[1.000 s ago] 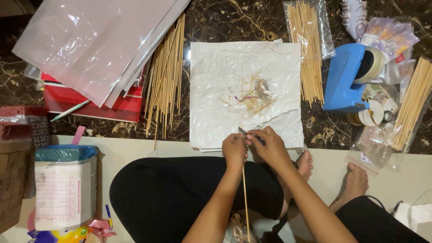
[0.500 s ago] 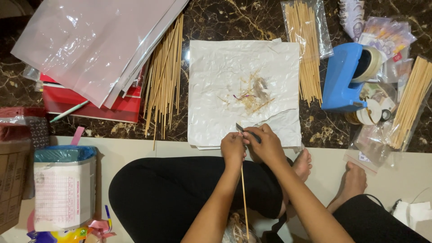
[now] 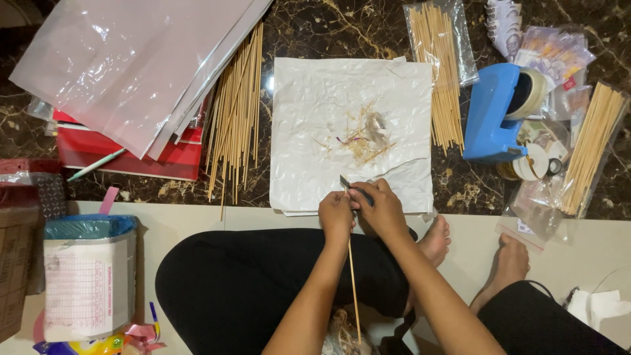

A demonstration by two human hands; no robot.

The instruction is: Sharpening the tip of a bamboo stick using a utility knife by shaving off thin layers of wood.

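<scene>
While a thin bamboo stick (image 3: 353, 283) is being pinched over the lap by the left hand (image 3: 336, 215) and what seems a small blade (image 3: 346, 183) is being gripped by the right hand (image 3: 383, 212) — both closed, pressed together — a slip is being risked toward the fingers.

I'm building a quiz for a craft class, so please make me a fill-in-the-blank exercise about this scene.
1. The left hand grips a thin wooden ____.
2. The right hand holds a small ____ against its tip.
3. Shavings lie on the crumpled ____ sheet.
4. The tape dispenser is coloured ____.

Missing words: stick; blade; white; blue
</scene>
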